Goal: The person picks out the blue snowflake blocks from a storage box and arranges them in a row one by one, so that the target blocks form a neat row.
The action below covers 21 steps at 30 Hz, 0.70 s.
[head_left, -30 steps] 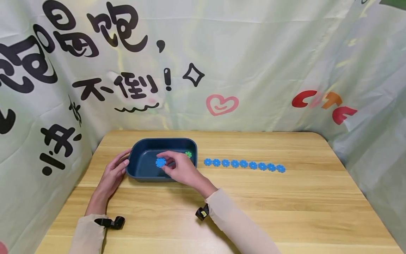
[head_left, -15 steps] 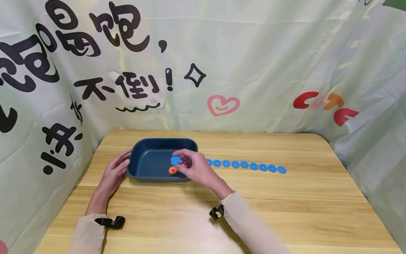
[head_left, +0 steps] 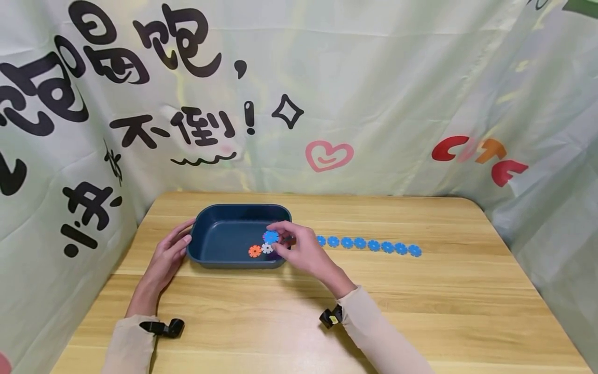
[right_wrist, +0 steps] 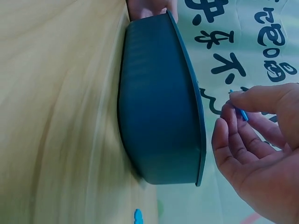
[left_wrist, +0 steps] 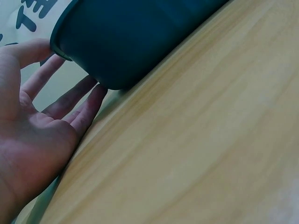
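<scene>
My right hand (head_left: 303, 249) pinches a blue snowflake disc (head_left: 271, 237) between thumb and fingers, above the right end of a dark blue rectangular bin (head_left: 210, 263). Seen edge-on in the right wrist view, the disc (right_wrist: 244, 115) sticks out from the fingertips. Under it in the bin lie an orange disc (head_left: 254, 251) and a white disc (head_left: 267, 248); the hand hides part of that corner. My left hand (head_left: 168, 254) rests against the bin's left end, its extended fingers touching the wall in the left wrist view.
A row of several blue discs (head_left: 359, 243) runs rightward from the bin across the wooden table (head_left: 374, 301). The right hand covers the row's near-bin end. A printed curtain (head_left: 374, 104) stands behind the table and along both sides.
My right hand has moved right across the bin with the blue disc, uncovering the orange and white discs and covering the green one and the row's left end. My left hand stays put.
</scene>
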### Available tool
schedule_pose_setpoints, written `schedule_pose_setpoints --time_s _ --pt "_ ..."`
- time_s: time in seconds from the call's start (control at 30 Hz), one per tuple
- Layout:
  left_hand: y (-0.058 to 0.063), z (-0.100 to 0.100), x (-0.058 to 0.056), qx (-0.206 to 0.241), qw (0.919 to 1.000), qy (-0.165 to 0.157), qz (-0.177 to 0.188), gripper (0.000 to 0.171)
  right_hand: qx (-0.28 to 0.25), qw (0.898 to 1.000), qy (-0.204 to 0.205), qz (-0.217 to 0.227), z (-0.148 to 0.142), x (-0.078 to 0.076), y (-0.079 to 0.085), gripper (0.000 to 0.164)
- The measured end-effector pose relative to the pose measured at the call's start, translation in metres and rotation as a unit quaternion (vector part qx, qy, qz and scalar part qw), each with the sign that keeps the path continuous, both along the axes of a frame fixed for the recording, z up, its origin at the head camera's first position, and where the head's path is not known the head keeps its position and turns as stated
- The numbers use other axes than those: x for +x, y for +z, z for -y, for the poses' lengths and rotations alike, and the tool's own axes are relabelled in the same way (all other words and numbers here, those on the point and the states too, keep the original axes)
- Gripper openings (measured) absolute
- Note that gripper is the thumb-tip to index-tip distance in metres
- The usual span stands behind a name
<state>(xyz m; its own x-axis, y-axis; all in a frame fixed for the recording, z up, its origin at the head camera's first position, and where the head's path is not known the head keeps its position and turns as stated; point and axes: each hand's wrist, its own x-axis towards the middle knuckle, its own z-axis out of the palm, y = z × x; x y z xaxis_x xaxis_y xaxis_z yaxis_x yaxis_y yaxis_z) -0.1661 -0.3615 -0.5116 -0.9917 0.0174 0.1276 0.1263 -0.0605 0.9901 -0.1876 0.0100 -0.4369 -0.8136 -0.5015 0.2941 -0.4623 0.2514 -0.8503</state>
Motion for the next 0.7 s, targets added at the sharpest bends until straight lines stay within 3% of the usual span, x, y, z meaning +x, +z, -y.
schedule_pose_setpoints --time_s 0.7 --pt "0.0 0.0 0.0 -0.002 1.0 0.001 0.003 0.049 -0.023 0.999 -0.043 -0.008 -0.037 0.007 -0.004 0.034"
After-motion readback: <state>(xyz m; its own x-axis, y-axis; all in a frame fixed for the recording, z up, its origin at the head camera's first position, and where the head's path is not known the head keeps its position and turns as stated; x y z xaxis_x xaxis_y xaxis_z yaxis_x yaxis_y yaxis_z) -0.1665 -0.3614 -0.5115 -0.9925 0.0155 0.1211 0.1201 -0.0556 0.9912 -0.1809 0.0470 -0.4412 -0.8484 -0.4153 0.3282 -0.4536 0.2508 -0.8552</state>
